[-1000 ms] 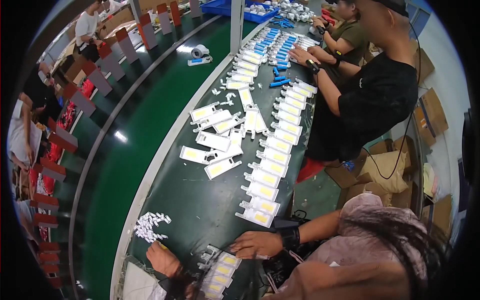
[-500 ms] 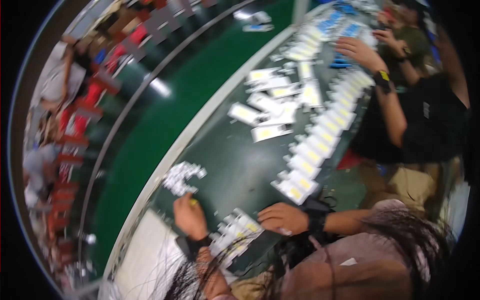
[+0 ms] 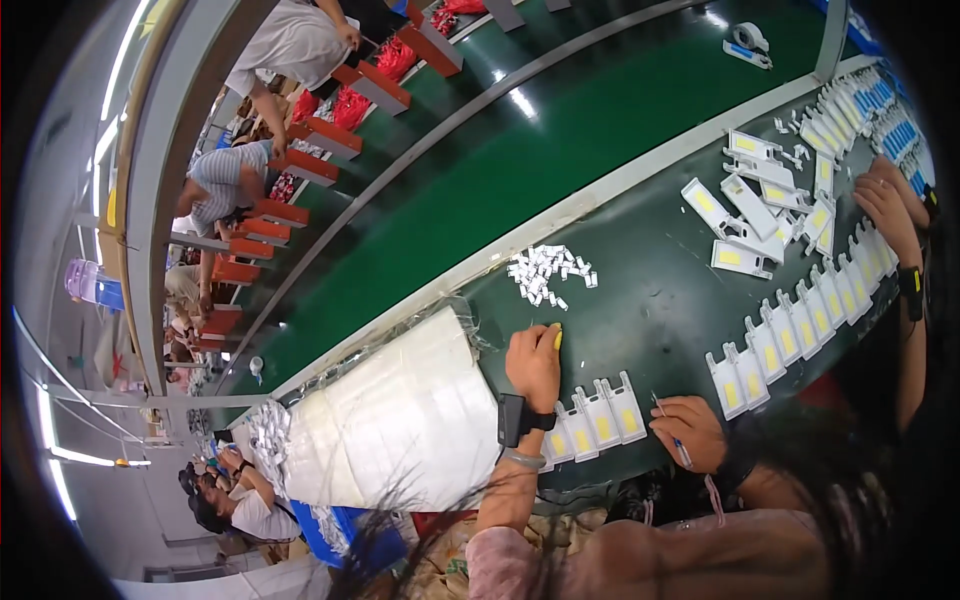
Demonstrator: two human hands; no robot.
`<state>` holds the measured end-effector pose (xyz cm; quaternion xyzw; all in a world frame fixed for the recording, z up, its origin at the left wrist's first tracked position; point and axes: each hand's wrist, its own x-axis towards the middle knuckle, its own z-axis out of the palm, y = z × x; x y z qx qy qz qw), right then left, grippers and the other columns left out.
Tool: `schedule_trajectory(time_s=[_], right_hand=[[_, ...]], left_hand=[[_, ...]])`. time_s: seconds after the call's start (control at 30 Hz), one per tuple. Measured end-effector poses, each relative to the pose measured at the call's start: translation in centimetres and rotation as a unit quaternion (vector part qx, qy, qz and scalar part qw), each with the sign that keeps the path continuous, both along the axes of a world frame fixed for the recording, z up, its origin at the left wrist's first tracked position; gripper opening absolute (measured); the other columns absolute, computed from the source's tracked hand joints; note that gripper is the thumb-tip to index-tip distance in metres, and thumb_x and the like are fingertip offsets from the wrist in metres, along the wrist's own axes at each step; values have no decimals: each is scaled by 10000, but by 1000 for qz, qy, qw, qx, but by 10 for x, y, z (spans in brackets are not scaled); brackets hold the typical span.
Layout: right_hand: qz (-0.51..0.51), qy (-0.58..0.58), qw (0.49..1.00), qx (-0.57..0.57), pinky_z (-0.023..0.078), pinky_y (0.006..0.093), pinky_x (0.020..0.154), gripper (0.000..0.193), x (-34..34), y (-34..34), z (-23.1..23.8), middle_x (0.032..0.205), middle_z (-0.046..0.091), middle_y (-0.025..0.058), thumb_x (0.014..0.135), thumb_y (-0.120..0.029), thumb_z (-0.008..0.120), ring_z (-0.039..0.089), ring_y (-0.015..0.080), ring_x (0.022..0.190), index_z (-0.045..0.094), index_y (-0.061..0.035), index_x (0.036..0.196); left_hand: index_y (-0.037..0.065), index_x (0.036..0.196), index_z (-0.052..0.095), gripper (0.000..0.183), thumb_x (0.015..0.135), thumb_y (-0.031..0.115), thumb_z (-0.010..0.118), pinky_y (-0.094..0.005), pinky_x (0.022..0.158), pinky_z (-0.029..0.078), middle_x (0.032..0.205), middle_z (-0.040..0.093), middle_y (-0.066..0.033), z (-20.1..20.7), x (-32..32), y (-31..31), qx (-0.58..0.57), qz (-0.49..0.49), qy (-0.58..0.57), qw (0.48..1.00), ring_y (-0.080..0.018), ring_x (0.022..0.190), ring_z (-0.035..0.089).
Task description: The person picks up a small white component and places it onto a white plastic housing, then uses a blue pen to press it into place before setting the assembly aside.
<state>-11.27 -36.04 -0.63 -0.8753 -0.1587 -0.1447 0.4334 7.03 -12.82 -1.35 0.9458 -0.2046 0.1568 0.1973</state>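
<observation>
My left hand [image 3: 535, 360], with a yellow cover on one fingertip, has its fingers curled together just below a pile of small white pieces [image 3: 545, 272]. Whatever those fingers may hold is too small to make out. A thin pen-like tool [image 3: 683, 453] with a bit of blue is gripped in my right hand [image 3: 690, 430], its fine point sticking out past the fingers. Between my hands lies a short row of white flat panels [image 3: 603, 418] with yellow rectangles, side by side on the dark green tabletop [image 3: 630, 320].
A longer row of like panels [image 3: 785, 335] runs to the right, with a loose heap of them [image 3: 765, 205] behind. A co-worker's hand [image 3: 888, 205] is at the far right. White sheeting [image 3: 390, 420] covers the surface at left; a green conveyor belt [image 3: 430, 240] runs behind.
The view has swung left, so the table now appears farther right and sharper. My left hand sits slightly back from the pile of small pieces. The tool in my right hand now shows clearly.
</observation>
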Motion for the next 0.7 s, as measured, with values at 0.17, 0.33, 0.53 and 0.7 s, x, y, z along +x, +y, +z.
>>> schedule_trajectory(time_s=[0.17,0.33,0.53,0.7], right_hand=[[-7,14,1000,11,496,401,879,250,-1,0,-4,1069,685,80,766,-15,757,645,285,1055,665,-73,992],[13,46,999,22,494,421,883,263,8,2,0,1082,681,95,760,33,734,641,314,1070,663,-57,996],[8,39,999,20,494,414,890,262,6,0,-4,1079,683,93,755,38,733,636,307,1071,658,-47,991],[1,26,1000,11,506,403,889,276,5,-1,-1,1063,687,95,758,7,761,642,292,1058,656,-54,1006]], left_hand=[[59,1020,718,266,782,-14,624,-419,851,525,991,689,-127,-2,6,2,6,-10,18,1000,-335,954,647],[48,1023,715,227,815,-17,651,-412,848,522,997,701,-142,21,5,10,-7,-8,54,998,-336,949,656],[29,1075,716,251,841,-48,666,-290,700,503,881,704,-90,14,-41,13,-250,86,302,916,-177,746,644],[26,1103,717,252,861,-37,683,-241,644,471,848,707,-50,22,-56,7,-369,94,369,848,-83,699,595]])
